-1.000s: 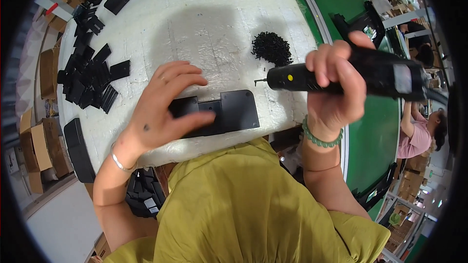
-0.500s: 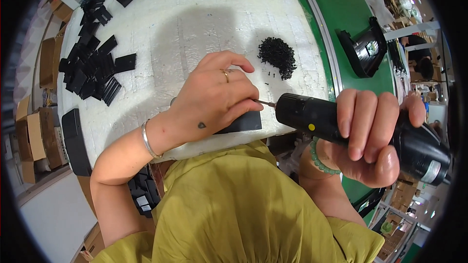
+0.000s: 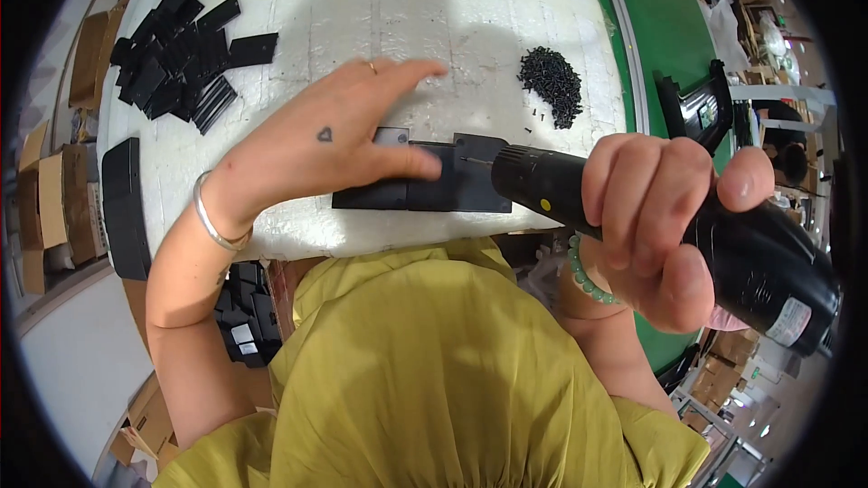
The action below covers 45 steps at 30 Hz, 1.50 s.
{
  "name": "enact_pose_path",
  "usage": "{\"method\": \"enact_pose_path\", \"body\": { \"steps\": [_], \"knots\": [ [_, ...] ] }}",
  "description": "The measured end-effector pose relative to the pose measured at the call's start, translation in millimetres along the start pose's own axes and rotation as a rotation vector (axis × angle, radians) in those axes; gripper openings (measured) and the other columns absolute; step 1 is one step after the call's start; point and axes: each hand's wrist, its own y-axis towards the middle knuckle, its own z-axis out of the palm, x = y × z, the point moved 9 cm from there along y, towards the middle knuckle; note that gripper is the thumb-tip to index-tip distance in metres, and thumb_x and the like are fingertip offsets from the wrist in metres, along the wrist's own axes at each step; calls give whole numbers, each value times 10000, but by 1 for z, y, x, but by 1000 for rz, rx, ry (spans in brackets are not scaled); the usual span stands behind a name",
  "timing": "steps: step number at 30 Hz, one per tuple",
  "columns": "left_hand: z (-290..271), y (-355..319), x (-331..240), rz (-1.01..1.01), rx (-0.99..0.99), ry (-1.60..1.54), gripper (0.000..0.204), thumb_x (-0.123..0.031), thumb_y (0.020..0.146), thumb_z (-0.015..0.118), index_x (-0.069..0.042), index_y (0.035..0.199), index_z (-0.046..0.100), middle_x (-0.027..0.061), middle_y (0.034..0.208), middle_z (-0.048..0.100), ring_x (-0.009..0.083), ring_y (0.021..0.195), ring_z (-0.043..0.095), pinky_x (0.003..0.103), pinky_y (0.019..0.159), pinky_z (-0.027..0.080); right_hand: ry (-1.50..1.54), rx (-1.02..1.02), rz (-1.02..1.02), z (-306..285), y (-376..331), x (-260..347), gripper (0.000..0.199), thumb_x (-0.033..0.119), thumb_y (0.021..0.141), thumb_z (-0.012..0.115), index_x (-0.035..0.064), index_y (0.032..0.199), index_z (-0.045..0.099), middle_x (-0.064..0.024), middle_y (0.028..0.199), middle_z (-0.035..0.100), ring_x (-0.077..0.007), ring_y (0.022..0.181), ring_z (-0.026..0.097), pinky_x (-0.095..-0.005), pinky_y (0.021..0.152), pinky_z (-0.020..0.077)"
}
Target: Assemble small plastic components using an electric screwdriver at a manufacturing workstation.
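Observation:
My right hand is wrapped round a black electric screwdriver, whose thin bit points left over a flat black plastic panel. Whether the bit's tip touches the panel I cannot tell. My left hand is open, fingers stretched out, with the thumb over the panel's middle; it covers part of the panel's left half. Small holes show in the tabs along the panel's far edge. Beyond the screwdriver lies a pile of small black screws, a few of them loose beside it.
Black plastic plates lie heaped at the far left of the white padded table. A long black part rests at its left edge. On the green surface to the right stands a black curved frame. Cardboard boxes line the left.
My left hand has come away from the screwdriver bit, moved left and opened, uncovering more of the panel. The screwdriver has moved slightly left. The view has shifted.

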Motion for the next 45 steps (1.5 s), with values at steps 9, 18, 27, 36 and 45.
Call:
{"method": "enact_pose_path", "body": {
  "steps": [9, 18, 27, 36, 45],
  "knots": [
    [51, -7, 22, -210, 315, 40, 458, -409, 713, 684, -65, 997, 580, 127, 787, 625, 304, 797, 594, 376, 681, 464, 57, 56, 59, 15, 4, -24, 396, 109, 780, 567, 115, 1123, 371, 32, 609, 435, -95, 475, 419, -258, 540, 371],
    [47, -12, 28, -334, 275, -56, 351, -358, 751, 642, -83, 969, 625, 118, 883, 648, 302, 861, 602, 375, 742, 468, 18, 77, 84, 16, 10, -30, 404, 92, 751, 552, 111, 1113, 371, 34, 573, 428, -93, 465, 420, -269, 534, 380],
    [51, -8, 26, -334, 242, -107, 296, -271, 746, 644, -84, 975, 621, 115, 936, 644, 299, 909, 596, 380, 773, 460, -14, 180, 87, 24, 11, -30, 398, 83, 746, 552, 103, 1103, 377, 33, 566, 440, -96, 449, 430, -267, 522, 386],
    [53, -11, 31, -340, 244, -108, 282, -269, 737, 650, -89, 952, 621, 106, 907, 642, 284, 907, 594, 381, 769, 456, -152, 194, 162, 40, 17, -41, 300, -11, 693, 588, 95, 875, 373, -19, 560, 462, -121, 420, 408, -270, 446, 363],
    [53, -13, 35, -325, 175, -153, 308, -179, 653, 607, -115, 953, 606, 122, 849, 629, 333, 854, 575, 402, 748, 445, -185, 127, 194, 42, 15, -46, 299, 6, 705, 598, 93, 874, 367, -21, 560, 457, -118, 422, 401, -263, 446, 356]
  ]
}}
